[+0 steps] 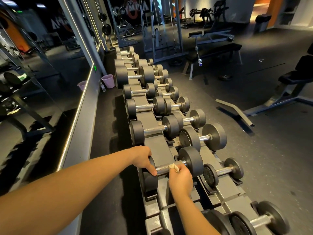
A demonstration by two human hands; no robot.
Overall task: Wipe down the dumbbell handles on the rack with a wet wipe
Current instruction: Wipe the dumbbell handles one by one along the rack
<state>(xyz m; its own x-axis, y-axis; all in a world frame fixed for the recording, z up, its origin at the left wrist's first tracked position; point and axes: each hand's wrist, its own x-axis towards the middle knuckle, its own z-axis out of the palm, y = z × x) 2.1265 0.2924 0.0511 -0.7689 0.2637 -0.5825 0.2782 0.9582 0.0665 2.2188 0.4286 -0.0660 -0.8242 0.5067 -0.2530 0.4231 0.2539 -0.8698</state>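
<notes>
On the grey rack beside a mirrored wall, the right hand clamps a wet wipe round the nearest dumbbell handle — the left hand curls its fingers over the dumbbell head, seemingly gripping. Benches stand on the dark rubber floor.

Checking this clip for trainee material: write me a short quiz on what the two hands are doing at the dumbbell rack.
1. True or false: the left hand holds the crumpled white wet wipe.
2. The fingers of the right hand are: A) curled round the wipe against a dumbbell's knurled steel handle; B) spread flat; C) out of view.
3. Which part of that dumbbell does the left hand hold?
Key: 1 false; 2 A; 3 its round black end weight.
</notes>
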